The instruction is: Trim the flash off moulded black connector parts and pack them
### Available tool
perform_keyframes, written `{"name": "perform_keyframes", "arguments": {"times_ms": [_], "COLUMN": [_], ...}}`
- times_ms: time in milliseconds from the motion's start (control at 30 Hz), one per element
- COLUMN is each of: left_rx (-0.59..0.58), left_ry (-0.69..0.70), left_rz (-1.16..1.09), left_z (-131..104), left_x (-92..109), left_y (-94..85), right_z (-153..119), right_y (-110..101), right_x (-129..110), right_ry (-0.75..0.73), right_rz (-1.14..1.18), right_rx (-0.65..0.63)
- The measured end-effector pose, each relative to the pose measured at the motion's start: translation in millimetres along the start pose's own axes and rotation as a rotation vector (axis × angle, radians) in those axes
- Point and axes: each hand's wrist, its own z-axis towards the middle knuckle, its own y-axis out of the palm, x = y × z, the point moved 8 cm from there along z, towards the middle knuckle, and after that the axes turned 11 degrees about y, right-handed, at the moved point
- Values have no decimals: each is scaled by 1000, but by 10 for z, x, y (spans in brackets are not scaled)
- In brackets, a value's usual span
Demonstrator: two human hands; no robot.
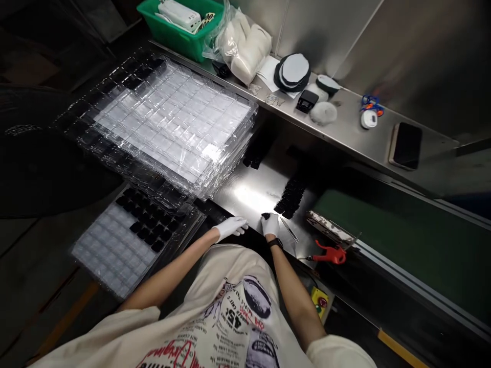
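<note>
While right hand point(271, 225) pinches black piece point(265, 216) | left hand point(231, 228) (white-gloved too) | fingers loosely extended

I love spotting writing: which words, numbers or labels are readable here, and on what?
"45", on the shirt.
"Original", red script, on the shirt.
Too small or blurred: the shirt's other print; marks on the white box in the green bin; pale marks far left.

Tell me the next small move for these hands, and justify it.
Probably bring the left hand across to steady the small black piece. The right hand appears to grip that piece, while the left sits apart, fingers extended and nothing visible in it, so it looks free to help.
</note>
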Motion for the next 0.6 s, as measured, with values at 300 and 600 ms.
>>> {"name": "perform_keyframes", "arguments": {"times_ms": [300, 600], "left_rx": [9, -378], "left_ry": [134, 125], "left_rz": [-74, 35], "left_z": [317, -688], "left_x": [6, 537], "left_y": [434, 1015], "right_z": [-579, -1938], "right_y": [-217, -1067], "right_x": [31, 62], "right_ry": [141, 100], "right_rz": [695, 1079], "right_rx": [-136, -82]}}
